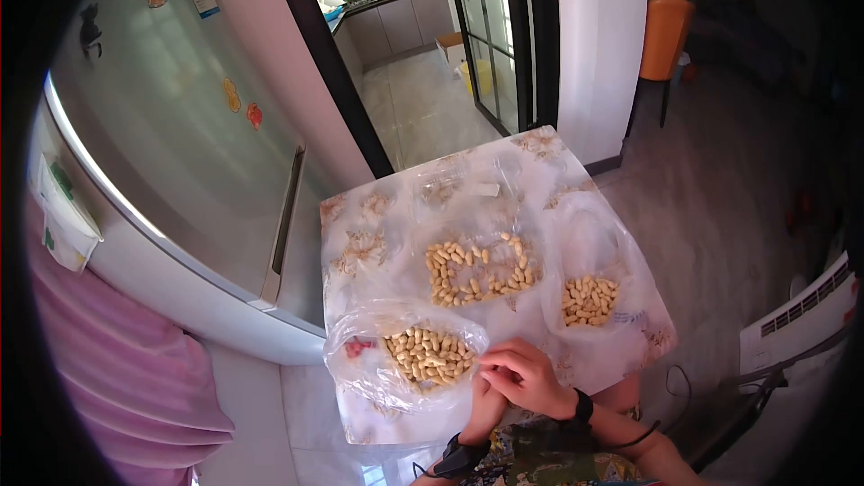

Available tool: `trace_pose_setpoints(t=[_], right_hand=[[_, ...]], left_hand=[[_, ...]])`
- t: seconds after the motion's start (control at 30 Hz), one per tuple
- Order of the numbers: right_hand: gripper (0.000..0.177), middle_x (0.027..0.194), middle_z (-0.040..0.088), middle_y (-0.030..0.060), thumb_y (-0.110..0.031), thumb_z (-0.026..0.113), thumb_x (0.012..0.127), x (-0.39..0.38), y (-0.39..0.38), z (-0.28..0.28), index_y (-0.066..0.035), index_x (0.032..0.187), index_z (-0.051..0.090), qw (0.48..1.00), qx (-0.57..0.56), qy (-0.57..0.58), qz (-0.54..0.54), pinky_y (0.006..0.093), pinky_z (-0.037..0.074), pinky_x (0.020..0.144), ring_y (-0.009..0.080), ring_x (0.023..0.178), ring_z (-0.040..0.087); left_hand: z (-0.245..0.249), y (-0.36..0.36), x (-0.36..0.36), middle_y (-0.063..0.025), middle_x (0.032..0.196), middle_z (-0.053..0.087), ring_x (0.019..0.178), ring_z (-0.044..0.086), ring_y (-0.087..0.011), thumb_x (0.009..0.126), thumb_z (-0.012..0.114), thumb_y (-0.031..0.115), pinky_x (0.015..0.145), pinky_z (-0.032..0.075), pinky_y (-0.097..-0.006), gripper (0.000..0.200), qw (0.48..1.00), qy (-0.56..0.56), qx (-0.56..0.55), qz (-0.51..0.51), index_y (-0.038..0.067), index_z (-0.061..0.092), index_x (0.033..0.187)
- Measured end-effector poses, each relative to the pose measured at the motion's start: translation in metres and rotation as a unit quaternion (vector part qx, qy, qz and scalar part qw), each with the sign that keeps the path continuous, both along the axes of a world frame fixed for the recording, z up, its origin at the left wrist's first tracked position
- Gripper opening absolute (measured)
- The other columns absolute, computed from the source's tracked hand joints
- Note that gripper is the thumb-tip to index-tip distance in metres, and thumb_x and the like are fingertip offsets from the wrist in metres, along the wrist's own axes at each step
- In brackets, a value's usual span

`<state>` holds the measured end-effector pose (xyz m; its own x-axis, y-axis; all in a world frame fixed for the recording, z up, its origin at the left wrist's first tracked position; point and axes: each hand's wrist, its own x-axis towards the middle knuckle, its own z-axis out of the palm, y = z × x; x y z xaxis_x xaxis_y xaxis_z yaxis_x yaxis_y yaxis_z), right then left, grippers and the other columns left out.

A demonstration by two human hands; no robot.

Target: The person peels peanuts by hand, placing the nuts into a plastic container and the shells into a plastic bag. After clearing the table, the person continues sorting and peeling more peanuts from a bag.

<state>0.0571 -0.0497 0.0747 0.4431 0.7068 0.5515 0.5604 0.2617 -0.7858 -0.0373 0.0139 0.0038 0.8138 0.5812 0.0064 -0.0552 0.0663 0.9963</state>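
Note:
My right hand [526,380] is over the near edge of the table, fingers bent and pressed together; whatever they hold, if anything, is too small to make out. Beneath and beside it is my left hand [487,403], its fingers mostly hidden. Just left of both hands lies an open clear plastic bag [346,376] with a heap of unshelled peanuts [427,358] and some reddish pieces [358,346]. Farther back, more peanuts [447,292] lie spread on clear plastic. On the right, another plastic bag [576,225] holds a smaller peanut pile [589,301].
A flowered cloth covers the table [360,202]. The fridge [180,117] stands close on the left, with a pink cloth [135,360] below. Behind are a glass door [490,36] and a kitchen. An orange chair [666,39] and a white slotted appliance [796,310] are right.

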Motion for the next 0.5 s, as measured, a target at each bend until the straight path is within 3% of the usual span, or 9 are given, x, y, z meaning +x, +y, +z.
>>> trace_pose_setpoints(t=[0.1,0.2,0.37,0.5], right_hand=[[0.019,0.097,0.065,0.0077,0.0,0.071,0.079,0.005,-0.019,-0.01,-0.006,0.097,0.068,0.998,0.016,-0.012,-0.066,0.0296,0.052,0.07,0.0207,0.082,0.064],[0.018,0.099,0.063,0.0076,-0.003,0.072,0.078,0.007,-0.034,-0.018,-0.005,0.095,0.068,0.995,-0.02,-0.039,-0.085,0.0331,0.051,0.077,0.0244,0.09,0.061],[0.022,0.106,0.06,0.0069,-0.005,0.07,0.079,0.007,-0.037,-0.029,-0.006,0.101,0.066,0.995,-0.077,-0.015,-0.06,0.0337,0.05,0.08,0.0246,0.1,0.058],[0.021,0.107,0.059,0.0074,-0.005,0.07,0.079,0.008,-0.036,-0.036,-0.006,0.099,0.065,0.995,-0.078,0.043,-0.044,0.0334,0.05,0.079,0.0244,0.1,0.058]], left_hand=[[0.009,-0.002,0.002,-0.0007,0.095,0.058,0.076,0.052,-0.0053,0.102,0.045,0.027,0.065,0.043,-0.0193,0.028,0.982,-0.052,-0.184,-0.003,0.004,0.049,0.118],[0.036,-0.004,0.006,-0.0029,0.097,0.059,0.077,0.053,-0.0059,0.103,0.043,0.036,0.066,0.045,-0.0201,0.037,0.973,-0.041,-0.226,0.005,0.004,0.046,0.123],[0.019,0.003,0.003,-0.005,0.101,0.06,0.083,0.057,-0.008,0.102,0.043,0.038,0.069,0.048,-0.0213,0.043,0.982,-0.022,-0.187,-0.033,0.005,0.041,0.13],[0.022,0.002,0.006,-0.001,0.096,0.059,0.074,0.05,-0.003,0.103,0.044,0.031,0.062,0.041,-0.0168,0.038,0.986,-0.02,-0.161,-0.035,0.006,0.043,0.131]])
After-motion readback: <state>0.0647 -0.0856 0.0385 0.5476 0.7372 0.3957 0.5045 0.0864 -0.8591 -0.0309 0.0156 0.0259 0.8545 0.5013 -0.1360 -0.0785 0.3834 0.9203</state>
